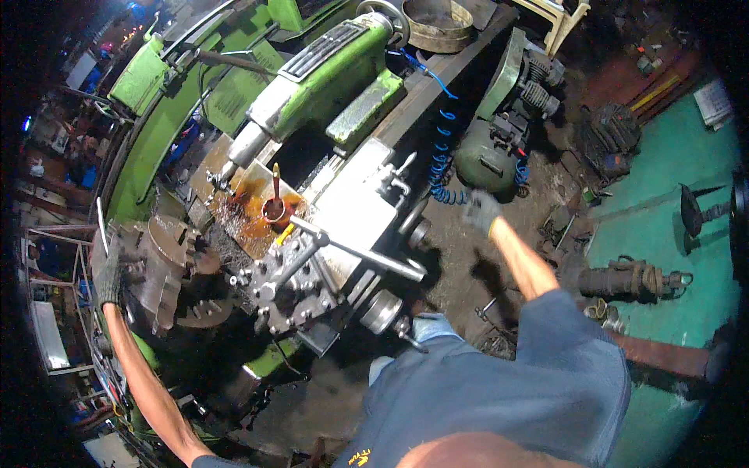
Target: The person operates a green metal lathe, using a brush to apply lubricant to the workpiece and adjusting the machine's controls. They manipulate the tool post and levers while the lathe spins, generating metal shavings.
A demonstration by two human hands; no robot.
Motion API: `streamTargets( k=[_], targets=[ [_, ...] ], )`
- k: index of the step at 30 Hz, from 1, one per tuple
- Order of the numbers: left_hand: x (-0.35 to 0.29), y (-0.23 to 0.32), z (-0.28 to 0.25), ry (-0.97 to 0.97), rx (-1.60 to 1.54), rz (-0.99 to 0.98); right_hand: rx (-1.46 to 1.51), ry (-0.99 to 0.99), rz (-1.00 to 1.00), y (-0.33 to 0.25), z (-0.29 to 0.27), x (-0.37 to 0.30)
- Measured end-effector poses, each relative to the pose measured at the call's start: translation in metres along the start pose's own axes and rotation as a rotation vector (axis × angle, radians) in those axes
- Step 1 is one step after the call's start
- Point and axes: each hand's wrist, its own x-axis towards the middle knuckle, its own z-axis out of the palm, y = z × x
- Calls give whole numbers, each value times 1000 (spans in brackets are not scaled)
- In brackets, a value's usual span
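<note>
My left hand [109,274], in a dark knit glove, is closed around a bright metal bar [101,222] beside the lathe's chuck [168,269]. The bar sticks out above the fingers. Heavy stepped jaws show on the chuck's face. My right hand [482,212], in a grey glove, is held out over the floor with fingers curled in. Nothing shows in it. Between my hands stands the lathe's tool post [300,285], with long clamping handles. Behind it, a brush [275,183] stands in a small pot [273,209] on an oily brown board [248,222].
The green tailstock [320,74] points toward the chuck. Handwheels [382,310] and levers jut from the carriage toward my body. At right are a compressor [488,160] and a coiled blue hose [441,156]. A round metal pan [437,27] sits on the bed's far end.
</note>
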Motion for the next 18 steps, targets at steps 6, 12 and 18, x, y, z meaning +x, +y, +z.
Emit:
streamTargets(
  k=[6, 12, 18],
  targets=[
    [0, 39, 5, -29, 34, -98, -270, -262, -470, -276, 202, 94],
    [-16, 4, -1, 72, 159, -38, -788, -17, -664, -319, 314, 104],
    [-24, -9, 1, 50, -69, -172, -1444, -129, -1128, -213, 326, 132]
  ],
)
